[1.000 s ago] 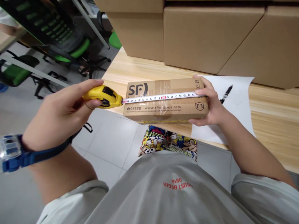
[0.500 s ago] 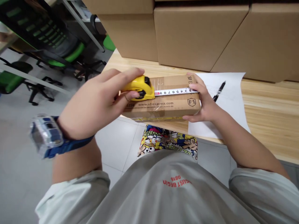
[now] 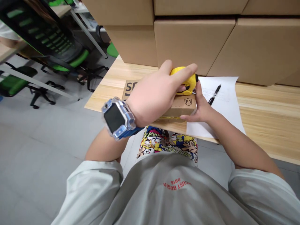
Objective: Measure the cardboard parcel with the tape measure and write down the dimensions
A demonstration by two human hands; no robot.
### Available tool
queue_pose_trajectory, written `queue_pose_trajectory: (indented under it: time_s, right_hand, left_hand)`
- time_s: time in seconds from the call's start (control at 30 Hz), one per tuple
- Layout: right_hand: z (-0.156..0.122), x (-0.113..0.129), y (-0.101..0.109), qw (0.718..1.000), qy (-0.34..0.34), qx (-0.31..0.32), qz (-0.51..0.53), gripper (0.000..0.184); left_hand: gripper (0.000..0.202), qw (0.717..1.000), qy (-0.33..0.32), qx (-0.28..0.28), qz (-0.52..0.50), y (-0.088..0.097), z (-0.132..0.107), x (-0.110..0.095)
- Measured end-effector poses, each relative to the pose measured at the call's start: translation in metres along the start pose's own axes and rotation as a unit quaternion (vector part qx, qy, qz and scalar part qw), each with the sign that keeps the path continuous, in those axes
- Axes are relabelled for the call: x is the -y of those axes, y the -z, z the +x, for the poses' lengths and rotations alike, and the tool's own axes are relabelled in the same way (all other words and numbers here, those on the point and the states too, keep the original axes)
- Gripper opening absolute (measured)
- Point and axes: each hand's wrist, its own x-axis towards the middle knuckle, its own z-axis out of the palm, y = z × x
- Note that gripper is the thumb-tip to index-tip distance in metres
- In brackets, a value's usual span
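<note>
My left hand (image 3: 152, 92) is shut around a yellow tape measure (image 3: 187, 80) and hovers over the far right end of a flat cardboard SF Express parcel (image 3: 181, 107). No steel blade shows outside the tape case. My left hand and wrist hide most of the parcel's top, leaving the "SF" print visible at its left end. My right hand (image 3: 201, 104) grips the parcel's right end, with the thumb up beside the tape case and the fingers under the near edge. A chunky smartwatch (image 3: 114, 117) with a blue strap sits on my left wrist.
The parcel lies on a light wooden table (image 3: 264, 106). A sheet of white paper (image 3: 222, 109) with a black pen (image 3: 214, 94) lies to its right. Large cardboard boxes (image 3: 194, 43) are stacked along the far side. Black-and-green office chairs (image 3: 70, 61) stand on the tiled floor at left.
My left hand has moved right along the parcel, carrying the tape measure to its right end. The blade has gone from view, and the hand now covers the parcel's top.
</note>
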Motion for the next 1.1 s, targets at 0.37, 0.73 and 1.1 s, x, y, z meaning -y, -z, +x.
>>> queue_pose_trajectory:
  time_s: [0.37, 0.73, 1.1]
  right_hand:
    - [0.001, 0.004, 0.081, 0.981, -0.153, -0.112, -0.04, 0.092]
    - [-0.021, -0.03, 0.082, 0.86, -0.463, -0.067, -0.201, 0.021]
    - [-0.024, -0.04, 0.098, 0.858, -0.377, -0.267, 0.226, 0.057]
  left_hand:
    - [0.05, 0.989, -0.017, -0.035, -0.142, -0.019, 0.006, 0.005]
    - [0.047, 0.985, -0.021, -0.086, -0.152, -0.027, 0.0, 0.012]
    - [0.049, 0.981, -0.019, -0.137, -0.139, -0.036, -0.012, 0.017]
